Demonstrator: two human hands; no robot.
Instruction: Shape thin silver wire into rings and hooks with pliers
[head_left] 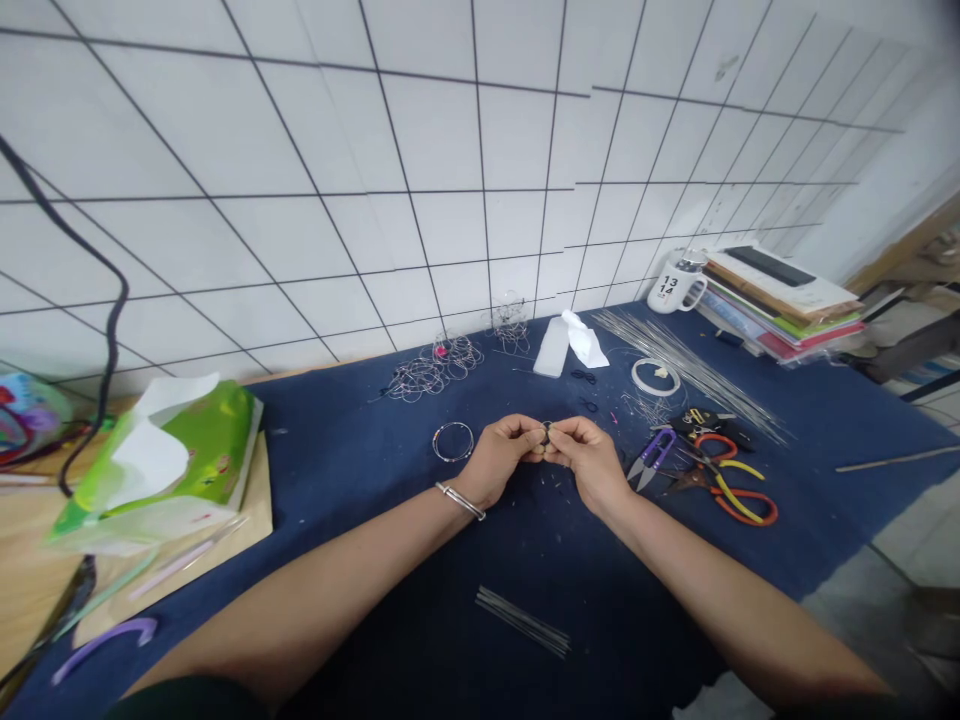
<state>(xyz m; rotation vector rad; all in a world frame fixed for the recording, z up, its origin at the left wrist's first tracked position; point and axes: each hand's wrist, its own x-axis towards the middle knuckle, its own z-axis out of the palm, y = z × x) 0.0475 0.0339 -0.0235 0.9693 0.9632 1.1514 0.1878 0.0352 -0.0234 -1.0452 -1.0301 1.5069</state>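
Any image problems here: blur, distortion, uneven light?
In the head view, the tiled wall looks stretched toward the edges; the tissue pack looks soft; the top right corner darkens; the small item between left hand and right hand is too tiny to identify.

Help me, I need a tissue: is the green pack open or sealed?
Open: white tissue sticks out of the green pack.

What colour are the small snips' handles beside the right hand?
The handles are purple, clearest in the head view.
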